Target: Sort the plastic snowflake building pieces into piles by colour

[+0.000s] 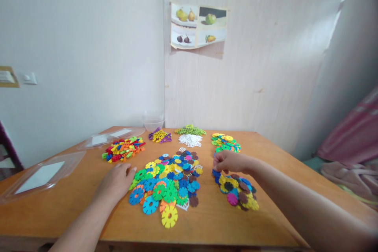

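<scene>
My left hand [116,183] lies flat on the table with its fingers stretched out, at the left edge of a large mixed pile of notched plastic discs [169,192]. My right hand [229,161] is closed in a pinch above the back of a smaller disc pile [243,193] of yellow, brown, blue and pink pieces. Blue shows close to its fingertips, but whether they grip a disc is hidden. Just behind that hand lies another group of larger flower-shaped discs [226,141] in yellow, green and orange. A few white lattice pieces [183,204] stick out of the large pile.
Colourful small building bricks [124,148] are heaped at the left. Along the back are purple and yellow pieces [160,135], green pieces [189,130], white lattice pieces [190,140] and clear tubs [152,121]. Clear lids [41,175] lie on the wooden table's [136,231] left side.
</scene>
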A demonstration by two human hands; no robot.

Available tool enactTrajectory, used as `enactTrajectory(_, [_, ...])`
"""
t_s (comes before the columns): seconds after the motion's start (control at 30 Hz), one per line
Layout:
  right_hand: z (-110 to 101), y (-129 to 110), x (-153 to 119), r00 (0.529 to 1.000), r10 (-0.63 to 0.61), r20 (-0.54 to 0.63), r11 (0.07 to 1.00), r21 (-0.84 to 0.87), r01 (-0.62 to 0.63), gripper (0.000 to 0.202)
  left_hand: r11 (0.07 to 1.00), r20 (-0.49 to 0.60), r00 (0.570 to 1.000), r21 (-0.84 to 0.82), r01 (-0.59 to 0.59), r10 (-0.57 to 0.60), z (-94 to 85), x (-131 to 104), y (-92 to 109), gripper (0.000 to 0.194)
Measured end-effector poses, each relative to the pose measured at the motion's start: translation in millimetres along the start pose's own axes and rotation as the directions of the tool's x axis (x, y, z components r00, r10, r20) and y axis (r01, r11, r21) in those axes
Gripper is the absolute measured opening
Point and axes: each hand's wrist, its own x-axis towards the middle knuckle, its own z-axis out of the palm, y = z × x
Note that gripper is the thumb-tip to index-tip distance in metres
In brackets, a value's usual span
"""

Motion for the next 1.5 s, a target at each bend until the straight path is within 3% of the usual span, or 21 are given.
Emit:
enactTrajectory(0.13, [-4.6, 1.7, -6.4, 0.997, 0.065, 0.042, 0.998, 0.01, -0.065, 0.007, 1.0, 0.007, 1.0, 0.0, 0.013, -0.013, -1.7, -0.8, 2.6, 0.045])
enactTrajectory(0.27, [-3.5, -2.2, -3.0, 0.999, 0.036, -0.03, 0.999, -0.029, -0.037, 0.004, 1.0, 0.01, 1.0, -0.005, 0.027, -0.027, -3.6, -1.6, 4.3, 0.045])
enactTrajectory(0.47, [18.8, -25.8, 11.3, 0.986, -0.065, -0.153, 0.974, -0.224, 0.03, 0.007, 1.0, 0.01, 1.0, 0.009, 0.026, -0.026, -4.6, -1.4, 4.7, 0.043])
enactTrajectory(0.6, [36.4, -40.0, 21.8, 0.982, -0.13, -0.134, 0.948, -0.307, 0.084, 0.013, 1.0, 0.009, 1.0, 0.016, 0.007, -0.007, -6.0, -2.9, 6.1, 0.041])
enactTrajectory(0.8, [46.2, -44.8, 30.8, 0.99, -0.105, -0.095, 0.941, -0.332, 0.068, 0.016, 1.0, -0.01, 1.0, 0.006, 0.003, -0.003, -7.5, -5.3, 7.5, 0.038])
enactTrajectory(1.13, [42.4, -41.2, 27.6, 0.986, -0.068, -0.149, 0.978, -0.207, 0.036, 0.017, 1.0, -0.011, 1.0, 0.019, 0.001, -0.001, -4.2, -3.7, 5.4, 0.038])
enactTrajectory(1.5, [11.3, -17.5, -18.2, 0.985, 0.07, -0.156, 0.996, -0.052, -0.079, 0.005, 1.0, 0.003, 1.0, 0.024, 0.009, -0.01, -3.4, -1.1, 3.3, 0.042])
